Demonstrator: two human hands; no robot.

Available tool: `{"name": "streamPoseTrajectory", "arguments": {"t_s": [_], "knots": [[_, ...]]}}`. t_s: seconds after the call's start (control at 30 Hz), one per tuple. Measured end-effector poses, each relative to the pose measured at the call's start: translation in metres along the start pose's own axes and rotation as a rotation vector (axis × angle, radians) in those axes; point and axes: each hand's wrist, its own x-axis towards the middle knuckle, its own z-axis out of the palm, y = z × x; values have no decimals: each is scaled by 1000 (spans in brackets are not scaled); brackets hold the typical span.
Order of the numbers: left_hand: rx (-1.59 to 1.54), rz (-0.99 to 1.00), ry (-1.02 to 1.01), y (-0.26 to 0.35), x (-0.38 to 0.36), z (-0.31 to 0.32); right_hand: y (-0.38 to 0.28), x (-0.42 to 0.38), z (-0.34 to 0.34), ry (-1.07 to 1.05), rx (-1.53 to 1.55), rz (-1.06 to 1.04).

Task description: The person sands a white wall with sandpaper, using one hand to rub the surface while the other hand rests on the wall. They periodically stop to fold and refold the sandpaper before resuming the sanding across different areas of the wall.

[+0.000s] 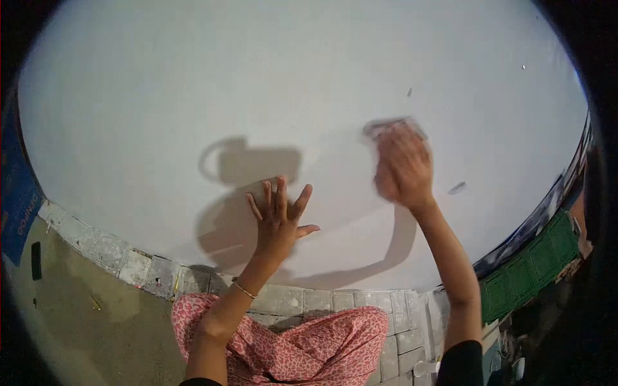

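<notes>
Fingers spread, my left hand (277, 215) rests against the large white panel (193, 77), holding nothing. To its right, my right hand (407, 166) is blurred by motion, its fingers over a greyish-pink cloth (372, 130) that lies against the panel. Only the cloth's upper edge shows beyond the fingertips, so its exact kind is hard to make out. Small grey marks dot the surface near the right hand, one above it and another mark (458, 188) to its lower right.
My legs in pink patterned fabric (309, 344) are folded on grey paving blocks (257, 301) below the panel. Green crates (528, 267) stand at the right. A blue printed sheet (18, 186) is at the far left, near a dark object (36, 260) on the ground.
</notes>
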Motion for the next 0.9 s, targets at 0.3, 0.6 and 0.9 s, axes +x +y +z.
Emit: {"name": "streamPoseTrajectory", "arguments": {"t_s": [0.3,0.6,0.9], "knots": [[16,-45,-15,-1,-3,4,-3,-43,-1,-190,67,-194],[25,-49,-25,1,-4,2,-5,-64,-12,-400,107,-245],[88,-27,4,-2,-4,6,2,-58,-18,-257,82,-165]]}}
